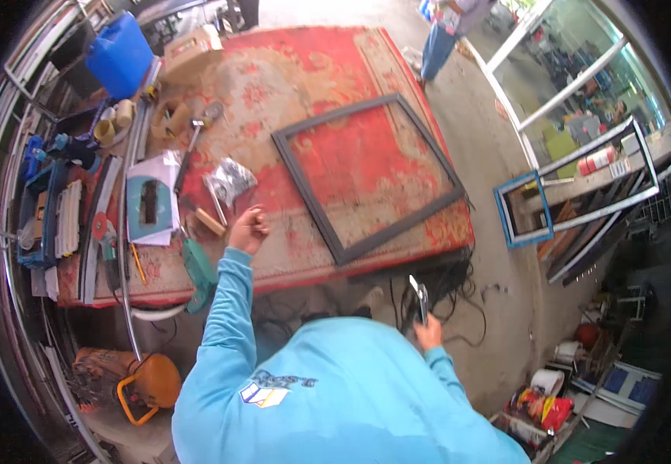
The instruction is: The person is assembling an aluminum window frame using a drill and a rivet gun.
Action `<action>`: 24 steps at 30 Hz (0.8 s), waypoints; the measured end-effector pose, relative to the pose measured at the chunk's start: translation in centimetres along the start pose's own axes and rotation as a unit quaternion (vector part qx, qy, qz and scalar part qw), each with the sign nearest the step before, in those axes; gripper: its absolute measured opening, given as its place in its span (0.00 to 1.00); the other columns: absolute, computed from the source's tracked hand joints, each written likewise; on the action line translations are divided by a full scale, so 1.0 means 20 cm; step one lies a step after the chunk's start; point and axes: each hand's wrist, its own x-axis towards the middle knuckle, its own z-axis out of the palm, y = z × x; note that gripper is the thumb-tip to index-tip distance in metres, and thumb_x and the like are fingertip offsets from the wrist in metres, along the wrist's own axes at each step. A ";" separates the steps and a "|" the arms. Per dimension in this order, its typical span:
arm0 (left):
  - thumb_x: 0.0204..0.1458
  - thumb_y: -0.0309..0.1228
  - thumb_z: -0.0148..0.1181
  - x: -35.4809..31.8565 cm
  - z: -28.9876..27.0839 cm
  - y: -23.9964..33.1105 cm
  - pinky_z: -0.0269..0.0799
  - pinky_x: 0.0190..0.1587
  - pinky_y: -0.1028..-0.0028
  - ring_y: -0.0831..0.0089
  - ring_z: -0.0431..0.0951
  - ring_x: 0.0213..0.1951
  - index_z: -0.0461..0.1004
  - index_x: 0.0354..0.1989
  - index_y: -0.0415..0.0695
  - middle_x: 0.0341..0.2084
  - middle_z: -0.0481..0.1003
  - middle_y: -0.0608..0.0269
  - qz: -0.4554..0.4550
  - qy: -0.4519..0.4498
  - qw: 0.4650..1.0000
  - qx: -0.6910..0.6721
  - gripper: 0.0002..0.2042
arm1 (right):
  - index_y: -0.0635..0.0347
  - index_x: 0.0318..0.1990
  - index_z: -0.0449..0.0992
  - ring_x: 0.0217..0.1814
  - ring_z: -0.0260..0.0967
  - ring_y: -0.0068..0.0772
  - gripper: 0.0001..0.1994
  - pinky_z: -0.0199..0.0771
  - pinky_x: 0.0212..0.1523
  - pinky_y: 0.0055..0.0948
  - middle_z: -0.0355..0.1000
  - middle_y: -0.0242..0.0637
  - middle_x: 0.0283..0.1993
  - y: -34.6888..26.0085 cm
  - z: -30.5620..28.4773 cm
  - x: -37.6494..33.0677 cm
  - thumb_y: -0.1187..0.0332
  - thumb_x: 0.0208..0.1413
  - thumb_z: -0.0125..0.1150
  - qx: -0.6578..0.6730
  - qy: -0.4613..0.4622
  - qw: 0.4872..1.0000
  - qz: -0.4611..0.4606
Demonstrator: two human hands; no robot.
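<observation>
My left hand (250, 230) is raised over the near edge of a table covered with a red patterned carpet (273, 108), its fingers curled in. Whether something small is inside them, I cannot make out. Close to it lie a clear plastic bag (231, 179) of small parts and a wooden handle (210, 220). Low beside my body, past the table's near edge, my right hand (428, 334) grips a dark hand tool (423, 300) with a silvery tip; its exact kind is unclear. A dark grey rectangular frame (304, 193) rests flat on the carpet, apart from both hands.
Left on the table are a hammer (188, 151), a green power tool (198, 271), an angle grinder (105, 236) and a blue jerrycan (119, 54). Cables (471, 309) trail on the floor. An orange machine (157, 379) stands lower left. Another person (440, 46) stands beyond the table.
</observation>
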 end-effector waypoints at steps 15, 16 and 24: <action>0.58 0.36 0.59 -0.21 0.48 -0.90 0.75 0.39 0.75 0.79 0.76 0.35 0.75 0.45 0.45 0.35 0.77 0.69 -0.086 -0.008 0.996 -0.033 0.11 | 0.64 0.42 0.75 0.37 0.66 0.17 0.12 0.66 0.41 0.20 0.72 0.27 0.36 -0.76 0.05 0.07 0.77 0.48 0.56 0.202 -0.218 0.951 -0.089; 0.58 0.35 0.59 -0.21 0.49 -0.90 0.77 0.39 0.75 0.76 0.77 0.35 0.75 0.45 0.46 0.35 0.77 0.66 -0.072 -0.016 0.997 -0.026 0.10 | 0.64 0.44 0.75 0.39 0.66 0.17 0.13 0.66 0.43 0.20 0.73 0.28 0.38 -0.77 0.06 0.07 0.77 0.48 0.55 0.207 -0.226 0.947 -0.092; 0.55 0.30 0.63 -0.19 0.58 -0.89 0.80 0.38 0.72 0.73 0.79 0.33 0.75 0.43 0.44 0.32 0.78 0.63 -0.024 0.060 0.998 -0.010 0.09 | 0.64 0.48 0.74 0.45 0.68 0.20 0.17 0.67 0.48 0.22 0.75 0.31 0.45 -0.82 0.08 0.06 0.78 0.48 0.53 0.170 -0.254 0.948 -0.089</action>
